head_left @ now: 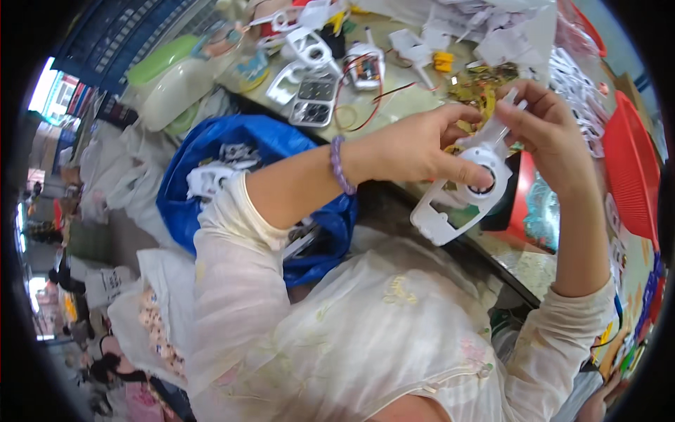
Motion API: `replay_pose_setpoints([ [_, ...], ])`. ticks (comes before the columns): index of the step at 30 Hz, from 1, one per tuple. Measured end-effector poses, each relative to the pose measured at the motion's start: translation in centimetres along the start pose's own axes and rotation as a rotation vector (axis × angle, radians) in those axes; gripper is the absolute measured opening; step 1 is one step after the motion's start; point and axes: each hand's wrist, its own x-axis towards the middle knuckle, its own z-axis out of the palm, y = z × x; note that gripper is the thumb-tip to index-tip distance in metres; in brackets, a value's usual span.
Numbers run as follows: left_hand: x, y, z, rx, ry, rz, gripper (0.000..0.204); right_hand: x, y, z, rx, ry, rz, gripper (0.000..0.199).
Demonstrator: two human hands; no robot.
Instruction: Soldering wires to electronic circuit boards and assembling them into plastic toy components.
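My left hand [422, 148], with a purple bead bracelet at its wrist, grips a white plastic housing [450, 231] above the table's near edge. The housing has a round opening with a dark ring, and a wide open loop at its lower end. My left thumb presses on the round part. The fingertips of my right hand [545, 130] pinch a clear-whitish plastic piece [496, 129] at the housing's upper end. Whether that piece is joined to the housing I cannot tell. Small yellow and gold-coloured parts [478, 84] lie just beyond my hands.
An open blue bag [176, 204] with white plastic parts hangs at the table's edge, left. White housings, a dark-celled panel [313, 98] and red wires lie on the table. A red basket [629, 169] stands right; a red container [522, 204] is beneath my right forearm.
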Motion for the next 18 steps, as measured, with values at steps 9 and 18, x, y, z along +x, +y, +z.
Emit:
replay_pose_setpoints([
  [9, -12.1, 7.1, -7.7, 0.478, 0.119, -0.325, 0.063, -0.6, 1.0, 10.6, 0.169, 0.125, -0.375, 0.036],
  [18, -23.9, 6.8, -14.5, 0.700, 0.246, -0.821, 0.035, -1.0, 13.9, 20.6, -1.134, -0.403, -0.260, 0.040],
])
